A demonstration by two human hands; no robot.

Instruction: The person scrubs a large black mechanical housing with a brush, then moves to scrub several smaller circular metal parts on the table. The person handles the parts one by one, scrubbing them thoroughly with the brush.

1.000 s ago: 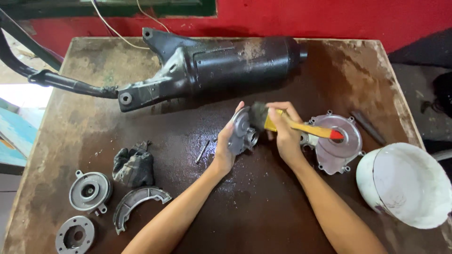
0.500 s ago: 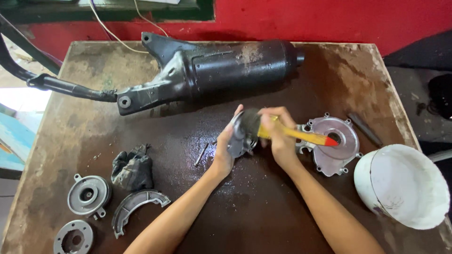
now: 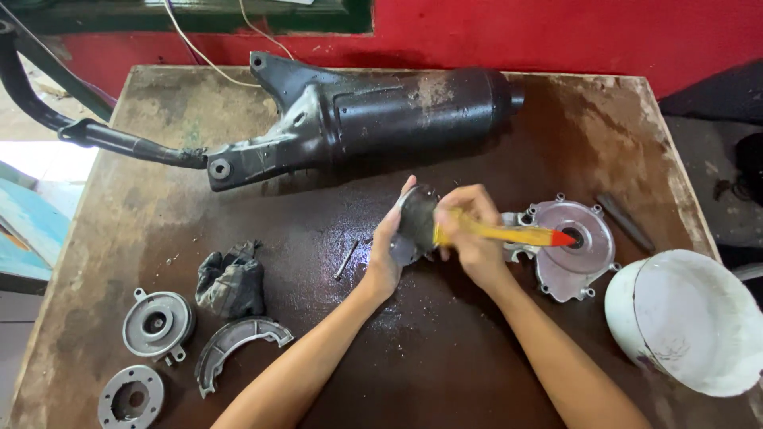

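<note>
Honestly, with our left hand (image 3: 387,253) pinching the small grey metal part (image 3: 415,224) mid-table and our right hand (image 3: 469,238) gripping the yellow-handled brush (image 3: 509,235), we'd guess oily fingers could drop it.

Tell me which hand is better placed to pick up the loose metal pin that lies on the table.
Probably the left hand. The metal pin lies just to its left, while the right hand is farther away and grips the yellow-handled brush. However, the left hand holds a small metal part.
</note>
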